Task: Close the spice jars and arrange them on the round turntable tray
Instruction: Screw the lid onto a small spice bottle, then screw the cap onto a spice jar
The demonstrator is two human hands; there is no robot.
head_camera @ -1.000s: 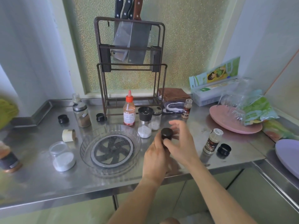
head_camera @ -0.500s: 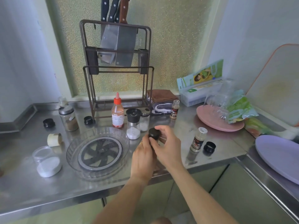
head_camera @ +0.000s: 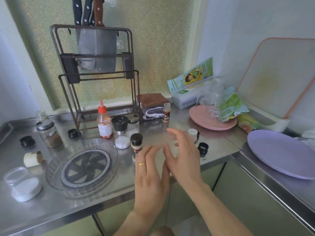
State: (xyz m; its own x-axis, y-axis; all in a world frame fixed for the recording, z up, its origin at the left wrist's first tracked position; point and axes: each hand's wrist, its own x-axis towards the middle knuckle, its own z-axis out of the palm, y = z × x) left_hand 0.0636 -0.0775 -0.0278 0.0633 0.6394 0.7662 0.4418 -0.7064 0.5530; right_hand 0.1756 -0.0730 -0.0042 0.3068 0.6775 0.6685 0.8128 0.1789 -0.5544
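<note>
A clear round turntable tray (head_camera: 111, 151) with a dark spoked centre lies on the steel counter. Just right of it stands a small spice jar (head_camera: 136, 142) with a black cap on. My left hand (head_camera: 150, 172), fingers stretched out, is against the jar's right side near its base; no grip shows. My right hand (head_camera: 184, 155) is spread open further right, above the counter. Behind it stands a capless jar (head_camera: 193, 133), its loose black cap (head_camera: 202, 148) beside it. Another capless jar (head_camera: 166, 113) stands by the folded cloths.
A salt grinder (head_camera: 121, 132), a red-topped sauce bottle (head_camera: 104, 123) and a knife rack (head_camera: 95, 74) stand behind the tray. Left: a metal-lidded jar (head_camera: 48, 133), two black caps (head_camera: 73, 133) (head_camera: 27, 141), a lying jar (head_camera: 32, 158), an open white-powder jar (head_camera: 22, 184). Right: pink plate (head_camera: 213, 124), purple plate (head_camera: 281, 154).
Both hands were closed around the jar and its black cap. Now the capped jar stands on the counter, my right hand has come off and moved right, and my left hand has opened.
</note>
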